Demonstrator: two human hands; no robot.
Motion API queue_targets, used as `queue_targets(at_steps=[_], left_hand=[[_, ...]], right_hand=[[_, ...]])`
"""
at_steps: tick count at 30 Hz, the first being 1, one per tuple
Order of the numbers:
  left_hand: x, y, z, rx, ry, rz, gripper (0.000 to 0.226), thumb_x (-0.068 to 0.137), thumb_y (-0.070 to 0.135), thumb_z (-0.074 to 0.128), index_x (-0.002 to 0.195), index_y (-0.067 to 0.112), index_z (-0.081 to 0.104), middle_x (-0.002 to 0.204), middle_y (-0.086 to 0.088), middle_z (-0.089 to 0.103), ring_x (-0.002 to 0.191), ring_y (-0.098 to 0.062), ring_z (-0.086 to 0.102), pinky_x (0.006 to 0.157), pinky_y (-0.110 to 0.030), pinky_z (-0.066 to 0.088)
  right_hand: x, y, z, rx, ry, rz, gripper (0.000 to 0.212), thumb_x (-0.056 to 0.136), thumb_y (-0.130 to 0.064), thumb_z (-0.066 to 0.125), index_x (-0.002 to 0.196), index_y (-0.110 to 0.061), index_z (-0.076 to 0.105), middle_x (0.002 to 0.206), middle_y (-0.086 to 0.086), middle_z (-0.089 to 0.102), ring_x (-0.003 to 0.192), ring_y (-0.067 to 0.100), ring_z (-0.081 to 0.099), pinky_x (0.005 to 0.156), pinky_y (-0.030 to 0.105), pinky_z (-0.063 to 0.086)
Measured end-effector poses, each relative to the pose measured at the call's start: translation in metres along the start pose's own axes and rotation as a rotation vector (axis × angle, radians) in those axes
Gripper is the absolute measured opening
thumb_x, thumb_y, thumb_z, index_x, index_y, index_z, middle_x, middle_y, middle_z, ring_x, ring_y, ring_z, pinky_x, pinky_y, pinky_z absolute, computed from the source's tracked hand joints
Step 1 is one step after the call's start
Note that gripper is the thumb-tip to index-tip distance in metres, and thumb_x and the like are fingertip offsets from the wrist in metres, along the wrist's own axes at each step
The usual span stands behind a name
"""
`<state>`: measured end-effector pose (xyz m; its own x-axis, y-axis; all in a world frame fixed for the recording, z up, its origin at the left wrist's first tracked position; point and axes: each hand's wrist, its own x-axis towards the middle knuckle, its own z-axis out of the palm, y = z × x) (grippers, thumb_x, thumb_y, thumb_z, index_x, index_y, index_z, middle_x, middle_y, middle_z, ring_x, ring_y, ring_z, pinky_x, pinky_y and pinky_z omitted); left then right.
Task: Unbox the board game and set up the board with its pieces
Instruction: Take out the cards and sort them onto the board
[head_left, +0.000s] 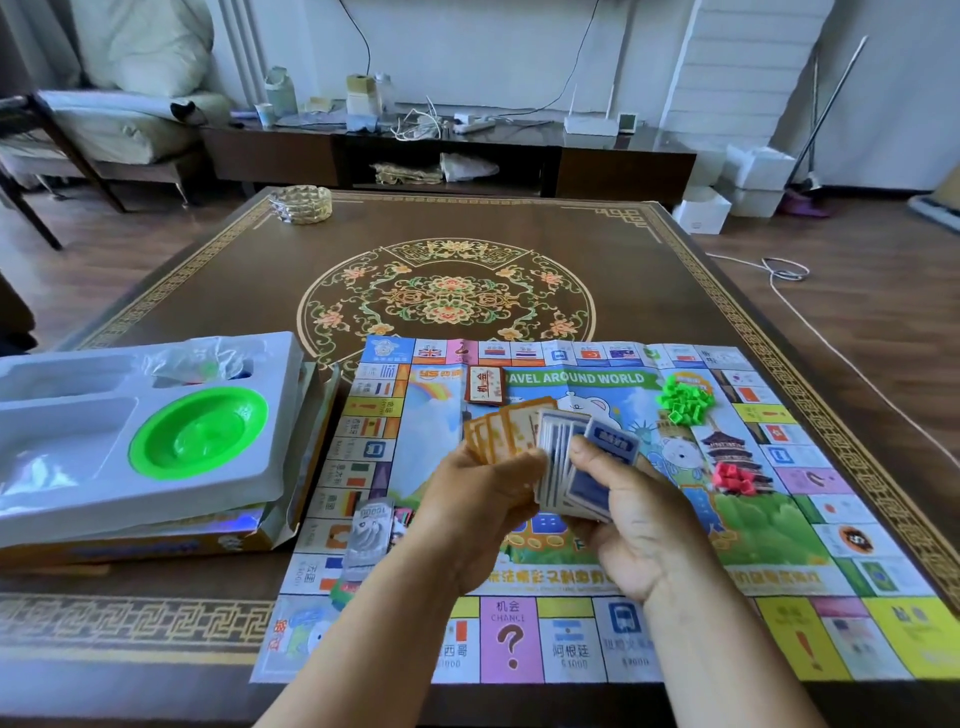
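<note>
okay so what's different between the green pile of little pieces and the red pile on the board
The green pile is bright lime; the red pile is pinkish red. The green pile looks larger, with more pieces spread wider, while the red pile is a smaller, tighter cluster. The green pile lies farther from the person, near the board's title banner; the red pile sits nearer, on the pagoda picture. Both are loose heaps of small plastic pieces on the right half of the game board, untouched by either hand.
</note>
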<state>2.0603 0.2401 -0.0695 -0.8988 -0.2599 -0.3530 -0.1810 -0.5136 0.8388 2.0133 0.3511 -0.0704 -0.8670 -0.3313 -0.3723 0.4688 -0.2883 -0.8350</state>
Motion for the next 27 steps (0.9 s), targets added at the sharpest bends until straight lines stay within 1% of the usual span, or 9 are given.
queue_targets(at_steps=[2, 4, 8, 11, 14, 17, 23, 25, 27], left_hand=[[0.002, 0.001, -0.002, -0.003, 0.03, 0.017, 0.009, 0.085, 0.002, 0.063, 0.085, 0.011, 0.065, 0.074, -0.005, 0.068, 0.066, -0.016, 0.059, 0.063, -0.026, 0.047], [0.001, 0.003, -0.003, -0.03, 0.031, 0.012, 0.008, 0.084, 0.002, 0.063, 0.086, 0.01, 0.066, 0.075, -0.005, 0.068, 0.066, -0.016, 0.059, 0.062, -0.026, 0.046], [-0.002, 0.006, -0.002, -0.094, -0.01, -0.013, 0.012, 0.088, 0.001, 0.055, 0.086, 0.006, 0.067, 0.078, -0.011, 0.07, 0.063, -0.018, 0.065, 0.061, -0.027, 0.054], [-0.003, 0.009, -0.002, -0.109, -0.011, 0.002, 0.02, 0.091, -0.002, 0.05, 0.082, 0.006, 0.065, 0.073, -0.008, 0.071, 0.062, -0.017, 0.067, 0.061, -0.029, 0.057], [-0.006, 0.01, -0.001, -0.074, -0.032, 0.005, 0.021, 0.088, -0.005, 0.053, 0.077, 0.009, 0.066, 0.073, -0.008, 0.07, 0.063, -0.018, 0.064, 0.065, -0.032, 0.053], [-0.007, 0.008, -0.001, -0.024, -0.049, -0.01, 0.013, 0.086, -0.001, 0.058, 0.085, 0.01, 0.065, 0.077, -0.008, 0.068, 0.067, -0.02, 0.061, 0.063, -0.029, 0.048], [-0.008, 0.011, -0.001, -0.083, -0.03, 0.002, 0.023, 0.09, -0.004, 0.05, 0.082, 0.012, 0.065, 0.067, -0.005, 0.068, 0.064, -0.019, 0.057, 0.062, -0.03, 0.043], [-0.007, 0.011, -0.001, -0.087, -0.023, 0.01, 0.021, 0.09, -0.003, 0.051, 0.086, 0.014, 0.064, 0.07, -0.003, 0.067, 0.063, -0.017, 0.06, 0.06, -0.027, 0.046], [-0.007, 0.011, -0.002, -0.065, -0.024, 0.018, 0.019, 0.088, -0.004, 0.055, 0.088, 0.014, 0.062, 0.077, -0.006, 0.066, 0.065, -0.017, 0.06, 0.058, -0.026, 0.046]], right_hand=[[0.0, 0.0, -0.001, 0.005, -0.008, 0.006, 0.005, 0.085, -0.011, 0.061, 0.085, -0.015, 0.064, 0.056, 0.003, 0.065, 0.043, 0.013, 0.059, 0.038, 0.019, 0.043], [0.001, 0.001, -0.002, 0.006, -0.016, 0.027, 0.004, 0.085, -0.013, 0.061, 0.087, -0.015, 0.064, 0.058, 0.004, 0.065, 0.045, 0.013, 0.059, 0.038, 0.02, 0.044], [0.001, 0.001, -0.003, 0.013, -0.004, 0.039, 0.005, 0.084, -0.014, 0.062, 0.089, -0.015, 0.063, 0.061, 0.005, 0.066, 0.048, 0.015, 0.061, 0.039, 0.02, 0.045], [0.0, -0.001, -0.003, 0.033, 0.002, 0.034, 0.005, 0.085, -0.013, 0.061, 0.089, -0.013, 0.064, 0.067, 0.009, 0.068, 0.052, 0.018, 0.063, 0.041, 0.022, 0.046], [0.0, -0.001, -0.002, 0.025, 0.006, 0.021, 0.006, 0.085, -0.012, 0.061, 0.089, -0.014, 0.064, 0.066, 0.008, 0.068, 0.05, 0.017, 0.061, 0.043, 0.023, 0.046], [-0.001, -0.001, 0.0, 0.029, -0.014, 0.026, 0.006, 0.084, -0.012, 0.06, 0.087, -0.014, 0.065, 0.059, 0.004, 0.067, 0.044, 0.013, 0.06, 0.038, 0.019, 0.043], [-0.002, -0.003, -0.001, 0.077, -0.005, 0.067, 0.007, 0.085, -0.014, 0.06, 0.082, -0.013, 0.066, 0.06, 0.005, 0.068, 0.047, 0.014, 0.062, 0.041, 0.018, 0.047], [-0.001, -0.003, -0.002, 0.056, 0.004, 0.057, 0.005, 0.084, -0.015, 0.061, 0.083, -0.015, 0.066, 0.061, 0.004, 0.068, 0.048, 0.014, 0.062, 0.045, 0.019, 0.046], [-0.002, -0.003, -0.001, 0.047, -0.023, 0.045, 0.007, 0.084, -0.012, 0.06, 0.087, -0.014, 0.066, 0.063, 0.005, 0.069, 0.048, 0.014, 0.062, 0.043, 0.02, 0.046]])
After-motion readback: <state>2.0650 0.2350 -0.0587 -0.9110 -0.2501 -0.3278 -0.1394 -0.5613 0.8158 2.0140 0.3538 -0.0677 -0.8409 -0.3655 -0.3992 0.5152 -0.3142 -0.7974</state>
